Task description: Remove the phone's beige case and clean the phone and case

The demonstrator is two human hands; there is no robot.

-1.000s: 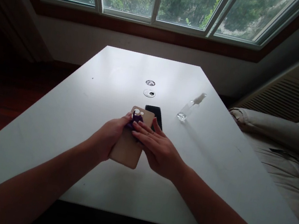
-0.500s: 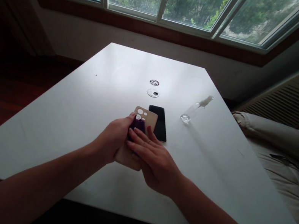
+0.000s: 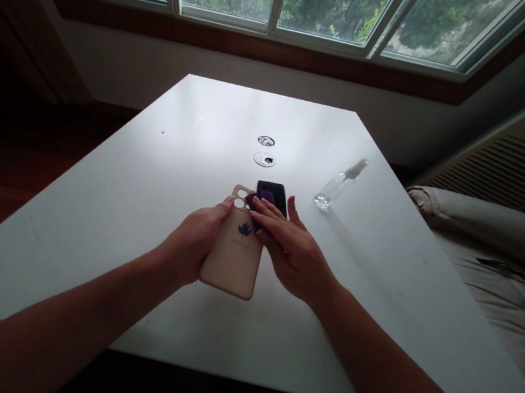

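Observation:
My left hand (image 3: 197, 236) grips a beige phone case (image 3: 233, 262) by its left edge, back side up. The case has round camera holes at the top and a dark maple leaf print. Against its upper right part, my right hand (image 3: 292, 246) presses a small purple cloth (image 3: 265, 196) under its fingers; the cloth is partly hidden by them. Behind the case and the right fingers, a black phone (image 3: 279, 193) lies flat on the white table (image 3: 137, 215), its lower part covered from view.
A clear spray bottle (image 3: 338, 186) lies or stands tilted in view on the right of the table. Two round inserts, the nearer (image 3: 263, 159) with a dark hole, are set in the tabletop. A padded light seat (image 3: 489, 263) is beyond the right edge, windows at the back.
My right hand has slid the purple cloth up and right across the case, uncovering the leaf print. My left hand keeps its hold. The view has shifted slightly.

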